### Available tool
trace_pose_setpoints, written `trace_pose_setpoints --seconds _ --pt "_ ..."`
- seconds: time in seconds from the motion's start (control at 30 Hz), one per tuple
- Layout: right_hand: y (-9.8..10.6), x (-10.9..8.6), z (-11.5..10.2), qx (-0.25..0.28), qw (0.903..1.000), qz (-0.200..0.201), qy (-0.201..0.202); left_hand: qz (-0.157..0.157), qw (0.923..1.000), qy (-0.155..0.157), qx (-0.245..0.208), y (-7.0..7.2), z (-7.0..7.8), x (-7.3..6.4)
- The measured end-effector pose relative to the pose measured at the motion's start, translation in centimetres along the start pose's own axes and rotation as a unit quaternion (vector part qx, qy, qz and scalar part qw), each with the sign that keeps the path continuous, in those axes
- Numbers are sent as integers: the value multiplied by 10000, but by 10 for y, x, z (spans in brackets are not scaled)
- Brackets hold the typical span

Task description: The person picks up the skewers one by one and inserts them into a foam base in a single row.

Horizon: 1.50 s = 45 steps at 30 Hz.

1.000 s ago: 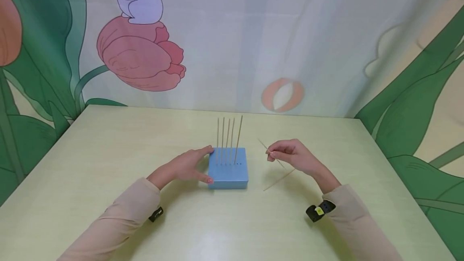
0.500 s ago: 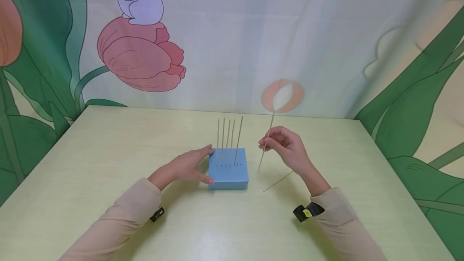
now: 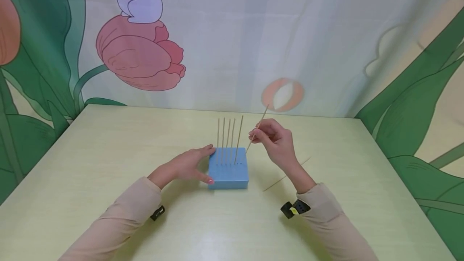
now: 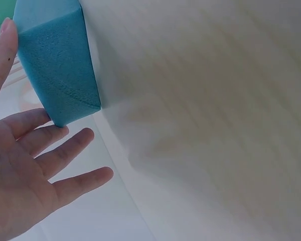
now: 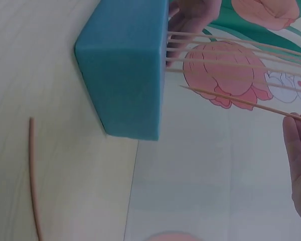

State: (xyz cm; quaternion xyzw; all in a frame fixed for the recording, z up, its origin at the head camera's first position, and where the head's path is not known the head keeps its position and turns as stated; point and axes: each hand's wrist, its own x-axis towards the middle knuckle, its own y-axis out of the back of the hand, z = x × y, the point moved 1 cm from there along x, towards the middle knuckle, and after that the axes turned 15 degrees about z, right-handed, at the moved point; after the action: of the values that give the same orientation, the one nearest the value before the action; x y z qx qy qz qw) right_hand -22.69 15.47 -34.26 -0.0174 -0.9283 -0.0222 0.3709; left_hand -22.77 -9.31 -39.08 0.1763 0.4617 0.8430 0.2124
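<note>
A blue block (image 3: 228,175) sits on the table with several thin wooden skewers (image 3: 238,140) standing in a row in its top. Small dark holes (image 3: 239,164) show at the row's right end. My left hand (image 3: 186,165) rests against the block's left side, thumb at the front corner, index finger at the back one; in the left wrist view its fingers (image 4: 72,148) are spread and straight. Thumb and fingertips of my right hand (image 3: 278,145) pinch another skewer (image 3: 263,114), tilted, its lower end close to the block's right edge. The right wrist view shows that skewer's pointed tip (image 5: 188,88) apart from the block.
One loose skewer (image 3: 274,183) lies on the table (image 3: 127,144) right of the block, partly under my right forearm in the head view. A printed curtain (image 3: 221,51) hangs along the table's back edge. Both wrists wear black straps.
My right hand has moved left and up toward the block, turning the skewer from slanting down rightward to nearly upright, then leaning right. The left hand and block have stayed put.
</note>
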Motion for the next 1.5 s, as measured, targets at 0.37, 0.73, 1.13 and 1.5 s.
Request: trace_pose_setpoints --seconds 0.37,0.73,1.13,1.5 --pt "-14 -3 2 -357 9980 -154 489 38 10000 -35 -70 0 -1 1" --pt "-16 -4 3 -516 9964 -181 650 48 9999 -12 -160 -1 -3 0" --pt "-21 -6 -4 -667 9957 -297 566 78 9999 12 -131 -2 -3 0" --pt "-27 -8 -19 -1129 9914 -433 503 124 9998 -33 -170 -3 -6 0"
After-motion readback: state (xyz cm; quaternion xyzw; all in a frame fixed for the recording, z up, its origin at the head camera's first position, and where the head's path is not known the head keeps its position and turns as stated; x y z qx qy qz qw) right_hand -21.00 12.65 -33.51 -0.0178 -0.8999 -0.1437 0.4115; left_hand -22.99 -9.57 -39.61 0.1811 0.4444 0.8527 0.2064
